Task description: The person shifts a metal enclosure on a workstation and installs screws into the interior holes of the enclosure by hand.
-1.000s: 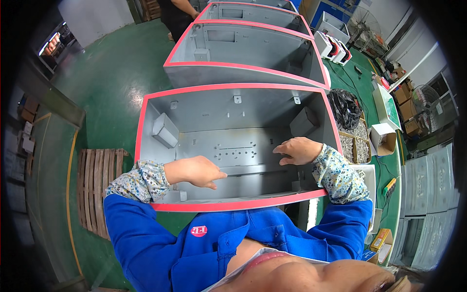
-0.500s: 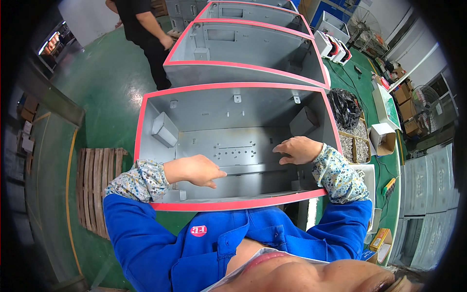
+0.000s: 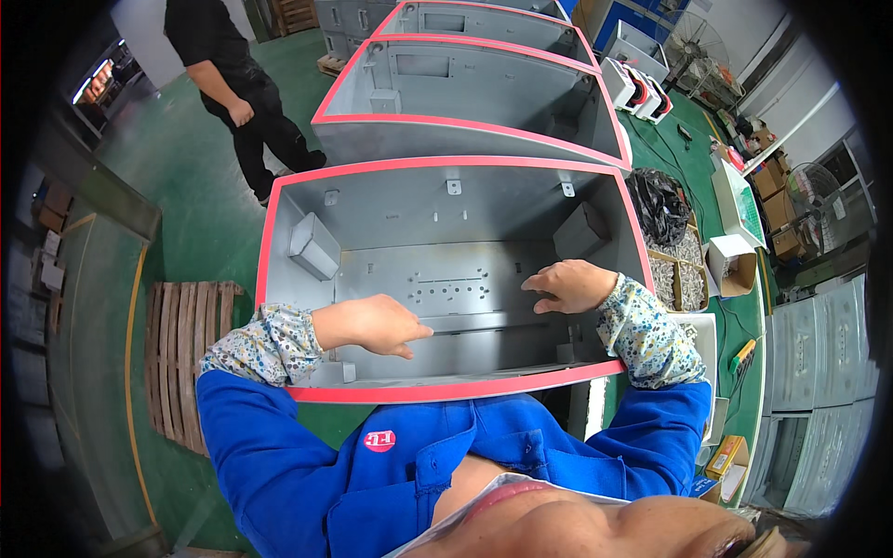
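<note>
A grey metal cabinet [image 3: 446,361] lies in front of me with its open side up, its rim edged in a red-pink strip. Into it, from the near left, reaches my left hand [image 3: 377,325], fingers extended, thumb apart, holding nothing visible. Over the right part of the cabinet hovers my right hand [image 3: 575,285], fingers loosely bent and apart, also without anything visible in it. Both forearms, in patterned sleeve covers, cross the red edging. Below the hands, the cabinet floor has a slot and a row of small holes. Grey angled blocks [image 3: 316,247] sit at its inner sides.
Behind stand more grey cabinets [image 3: 474,86] with red edging. A person in black [image 3: 244,88] is at the back left. A wooden pallet [image 3: 191,363] lies left on the green floor. To the right are a black plastic bag [image 3: 657,197], small-parts trays [image 3: 690,249] and cartons.
The person in black has moved left and nearer, and more of their legs shows. My hands and the cabinet look unmoved.
</note>
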`<action>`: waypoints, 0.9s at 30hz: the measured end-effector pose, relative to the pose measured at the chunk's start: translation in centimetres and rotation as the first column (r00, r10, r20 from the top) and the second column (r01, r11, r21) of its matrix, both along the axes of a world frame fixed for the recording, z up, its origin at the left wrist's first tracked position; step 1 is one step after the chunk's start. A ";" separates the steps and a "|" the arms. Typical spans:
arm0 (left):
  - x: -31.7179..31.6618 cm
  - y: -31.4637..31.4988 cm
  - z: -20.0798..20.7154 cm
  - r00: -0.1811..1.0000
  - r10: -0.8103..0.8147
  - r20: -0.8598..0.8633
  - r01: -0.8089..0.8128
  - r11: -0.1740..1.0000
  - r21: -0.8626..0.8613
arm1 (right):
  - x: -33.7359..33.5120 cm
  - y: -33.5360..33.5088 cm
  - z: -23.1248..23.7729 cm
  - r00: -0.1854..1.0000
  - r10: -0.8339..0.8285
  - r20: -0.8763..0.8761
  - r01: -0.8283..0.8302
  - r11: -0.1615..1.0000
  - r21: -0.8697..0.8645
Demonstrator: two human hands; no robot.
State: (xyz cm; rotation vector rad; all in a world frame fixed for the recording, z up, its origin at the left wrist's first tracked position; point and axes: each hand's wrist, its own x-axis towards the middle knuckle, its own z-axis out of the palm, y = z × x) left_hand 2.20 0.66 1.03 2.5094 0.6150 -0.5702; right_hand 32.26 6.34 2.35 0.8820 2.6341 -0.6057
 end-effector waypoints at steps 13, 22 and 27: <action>0.0 0.0 -0.1 1.000 0.000 0.000 0.000 1.000 -0.001 | 0.1 0.1 -0.1 1.000 -0.003 -0.013 0.003 1.000 -0.004; 0.1 -0.1 0.2 1.000 -0.004 -0.012 0.004 1.000 0.001 | 0.0 -0.1 0.0 1.000 -0.012 -0.010 0.012 1.000 0.000; 0.1 -0.1 0.0 1.000 -0.002 -0.008 0.002 1.000 0.000 | 0.0 -0.1 0.1 1.000 -0.013 -0.013 0.013 1.000 -0.007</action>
